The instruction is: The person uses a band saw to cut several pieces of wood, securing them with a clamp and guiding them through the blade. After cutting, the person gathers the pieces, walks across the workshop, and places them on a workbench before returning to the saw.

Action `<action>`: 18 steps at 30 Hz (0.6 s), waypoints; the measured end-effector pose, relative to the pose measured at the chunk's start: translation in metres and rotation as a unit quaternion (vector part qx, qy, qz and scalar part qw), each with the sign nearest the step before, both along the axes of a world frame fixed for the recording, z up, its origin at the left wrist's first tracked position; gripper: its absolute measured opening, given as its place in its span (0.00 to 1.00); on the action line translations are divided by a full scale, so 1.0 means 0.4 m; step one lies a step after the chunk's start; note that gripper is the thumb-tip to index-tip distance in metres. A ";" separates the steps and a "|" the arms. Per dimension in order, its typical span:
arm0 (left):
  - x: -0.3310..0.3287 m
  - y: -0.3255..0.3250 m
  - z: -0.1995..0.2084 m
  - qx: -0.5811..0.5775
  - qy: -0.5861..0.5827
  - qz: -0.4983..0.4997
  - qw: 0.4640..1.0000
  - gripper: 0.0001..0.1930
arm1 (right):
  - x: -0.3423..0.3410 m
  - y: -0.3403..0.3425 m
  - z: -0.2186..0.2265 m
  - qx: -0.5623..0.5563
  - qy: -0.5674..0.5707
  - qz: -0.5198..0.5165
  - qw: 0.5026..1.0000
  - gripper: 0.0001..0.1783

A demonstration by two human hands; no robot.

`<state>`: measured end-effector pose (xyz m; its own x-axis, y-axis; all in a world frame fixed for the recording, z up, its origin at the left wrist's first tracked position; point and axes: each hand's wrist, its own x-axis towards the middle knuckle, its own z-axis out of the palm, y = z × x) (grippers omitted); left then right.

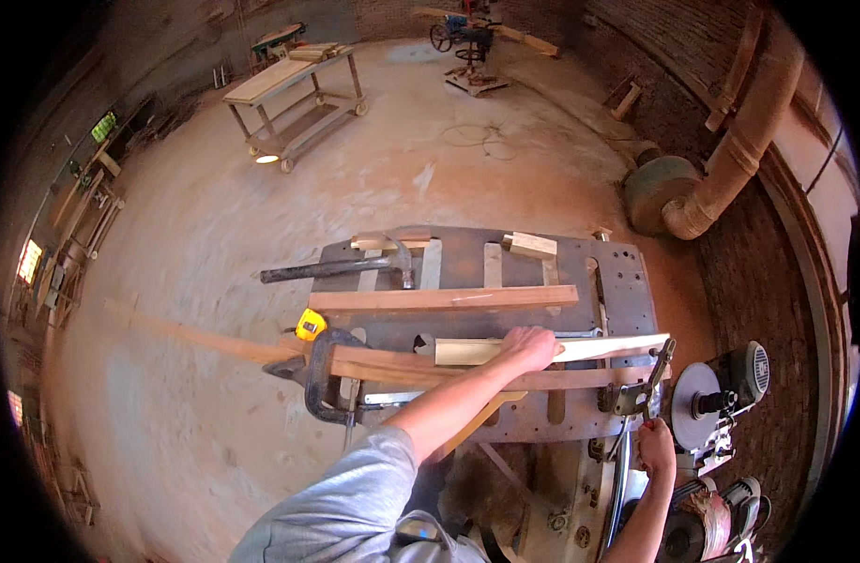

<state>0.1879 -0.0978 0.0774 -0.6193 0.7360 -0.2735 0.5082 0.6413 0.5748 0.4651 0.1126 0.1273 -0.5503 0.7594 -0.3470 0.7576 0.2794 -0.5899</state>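
Note:
My left hand (531, 349) is closed over a pale wooden strip (467, 352), pressing it down on the metal worktable (411, 324). Just in front of the strip runs a longer reddish-brown board (392, 364). A dark C-clamp (317, 380) grips that board near its left end. At the right end of the wood stands a metal clamp (631, 400) with a raised arm. Below it, my right hand (653, 446) is closed around the clamp's handle, most of which the fingers hide.
Farther back on the table lie a claw hammer (341, 269), a reddish wooden bar (439, 298) and a short pale block (530, 245). A yellow tape measure (311, 325) sits by the left edge. A grinding disc (695, 406) with a motor stands close on the right.

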 end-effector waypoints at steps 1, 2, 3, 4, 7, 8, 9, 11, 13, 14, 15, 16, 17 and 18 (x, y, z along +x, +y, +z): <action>0.018 -0.014 0.045 -0.006 -0.025 0.022 0.999 0.24 | 0.019 0.004 -0.007 -0.009 0.002 -0.007 1.000 0.11; 0.030 -0.021 0.091 -0.009 -0.083 0.049 0.995 0.24 | 0.063 0.080 -0.079 -0.008 0.007 -0.014 1.000 0.12; 0.036 -0.035 0.081 0.036 -0.126 0.068 0.989 0.23 | 0.070 0.124 -0.118 0.018 0.017 -0.001 1.000 0.12; 0.041 -0.055 0.057 0.080 -0.170 0.087 0.978 0.22 | 0.086 0.165 -0.159 0.044 0.025 0.012 0.999 0.13; 0.090 -0.179 0.020 0.225 -0.284 0.173 0.916 0.23 | 0.023 0.100 -0.111 0.029 0.014 0.032 0.999 0.15; 0.126 -0.218 0.033 0.293 -0.281 0.153 0.901 0.25 | 0.038 0.134 -0.139 0.045 0.050 0.050 0.996 0.12; 0.156 -0.249 0.049 0.359 -0.275 0.132 0.882 0.28 | 0.051 0.172 -0.177 0.060 0.090 0.066 0.992 0.10; 0.201 -0.293 0.061 0.469 -0.400 0.143 0.774 0.31 | 0.032 0.194 -0.186 0.087 0.062 0.100 0.989 0.10; 0.244 -0.329 0.105 0.495 -0.285 0.173 0.802 0.28 | 0.020 0.197 -0.184 0.081 0.107 0.121 0.984 0.10; 0.257 -0.353 0.084 0.511 -0.228 0.209 0.802 0.27 | 0.004 0.183 -0.160 0.021 0.077 0.107 0.991 0.09; 0.269 -0.363 0.070 0.527 -0.171 0.239 0.797 0.26 | 0.008 0.211 -0.167 0.047 0.081 0.111 0.989 0.09; 0.293 -0.361 0.085 0.577 -0.181 0.256 0.754 0.26 | 0.021 0.259 -0.199 0.073 0.085 0.111 0.987 0.09; 0.322 -0.371 0.096 0.622 -0.186 0.278 0.708 0.26 | 0.028 0.284 -0.222 0.095 0.090 0.116 0.985 0.09; 0.343 -0.413 0.075 0.613 -0.160 0.315 0.706 0.27 | -0.018 0.174 -0.156 -0.007 0.081 0.088 0.993 0.08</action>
